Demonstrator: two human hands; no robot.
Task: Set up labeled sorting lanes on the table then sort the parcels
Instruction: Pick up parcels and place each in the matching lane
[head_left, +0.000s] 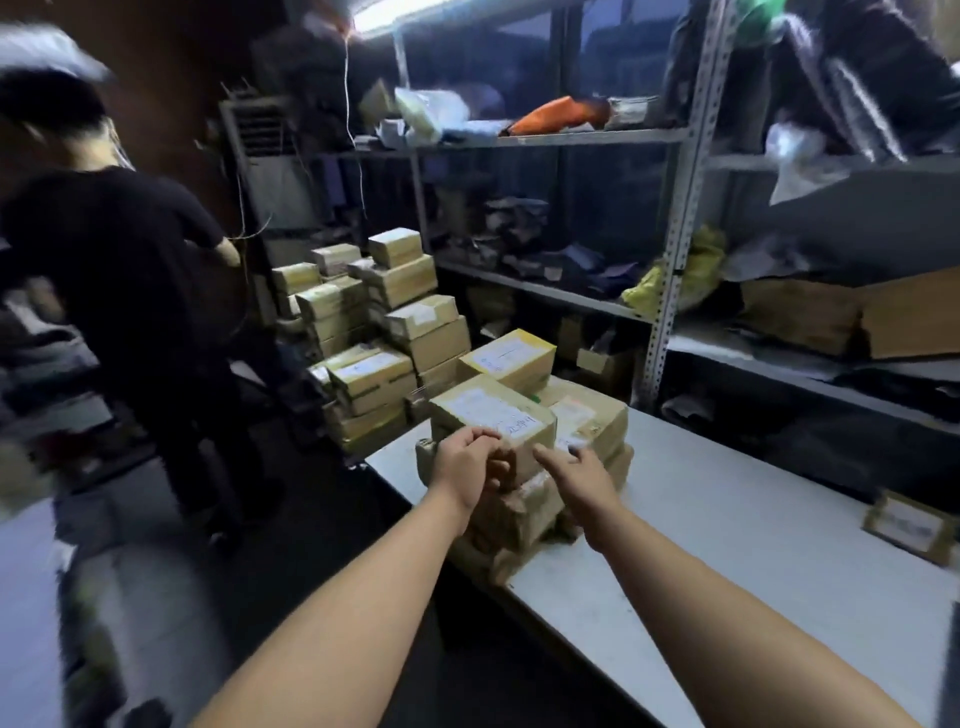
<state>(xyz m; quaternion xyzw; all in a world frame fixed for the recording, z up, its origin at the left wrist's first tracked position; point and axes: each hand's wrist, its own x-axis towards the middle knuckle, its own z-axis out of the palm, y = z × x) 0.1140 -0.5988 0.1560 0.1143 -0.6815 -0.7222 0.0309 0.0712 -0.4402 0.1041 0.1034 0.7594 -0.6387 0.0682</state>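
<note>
Sorting looks barely begun. No lane labels show on the table (727, 545), and the parcels (587, 415) sit heaped at the table's far left end. One labelled box (909, 527) lies alone at the table's right edge. The parcels are taped tan cartons with white labels, and the lower ones look crumpled. The left hand (467, 467) curls at the top carton (493, 415), and I cannot tell whether it is grasping it. The right hand (576, 475) reaches with straight fingers and holds nothing.

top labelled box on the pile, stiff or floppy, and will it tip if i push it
The top box looks like taped cardboard with square edges, so probably stiff. It sits on lumpy wrapped parcels near the table corner, so pushing may tip it. Glossy tape could be slippery.
</note>
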